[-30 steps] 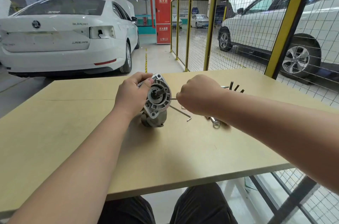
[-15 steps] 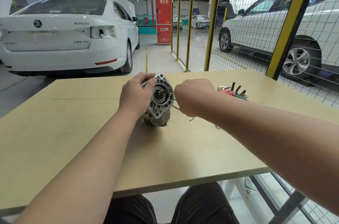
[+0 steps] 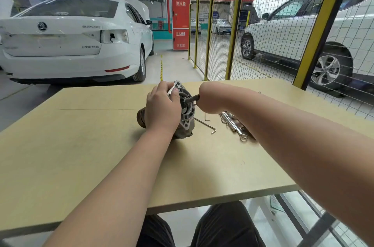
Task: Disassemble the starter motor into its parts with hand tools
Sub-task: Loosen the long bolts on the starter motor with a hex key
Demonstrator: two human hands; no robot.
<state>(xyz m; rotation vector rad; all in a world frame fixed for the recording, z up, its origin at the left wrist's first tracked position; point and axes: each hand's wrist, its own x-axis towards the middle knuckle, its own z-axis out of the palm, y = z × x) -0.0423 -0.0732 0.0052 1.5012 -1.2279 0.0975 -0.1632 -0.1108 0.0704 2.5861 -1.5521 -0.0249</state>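
**Both hands on the starter motor, mid-tabletop**

The setting is a garage hall with strip lights overhead. A white sedan (image 3: 70,44) is parked rear-on beyond the far left corner of the tabletop. A white SUV (image 3: 293,40) stands behind a wire-mesh fence (image 3: 222,44) with yellow posts, which runs past the far right corner. A red fire cabinet (image 3: 180,24) stands against a pillar between the two cars.

The pale wooden tabletop (image 3: 81,145) fills the lower view. The person's knees in dark trousers (image 3: 222,226) show beneath its near edge.

The starter motor (image 3: 187,115) lies on its side around the middle of the tabletop, closer to the far edge than the near one. Its aluminium flange faces right and its brownish body end pokes out to the left.

The left hand (image 3: 162,109) covers the housing, its fingers (image 3: 165,85) curled over the top of the flange and grasping it. The right hand (image 3: 210,98) is clenched around the end of the dark shaft (image 3: 192,98) that juts from the flange face.

Just right of the motor a long hex key (image 3: 205,126) lies flat, with a short hex key (image 3: 206,117) beside it. Further right, partly under the right forearm, is a cluster of chrome wrenches (image 3: 232,123).
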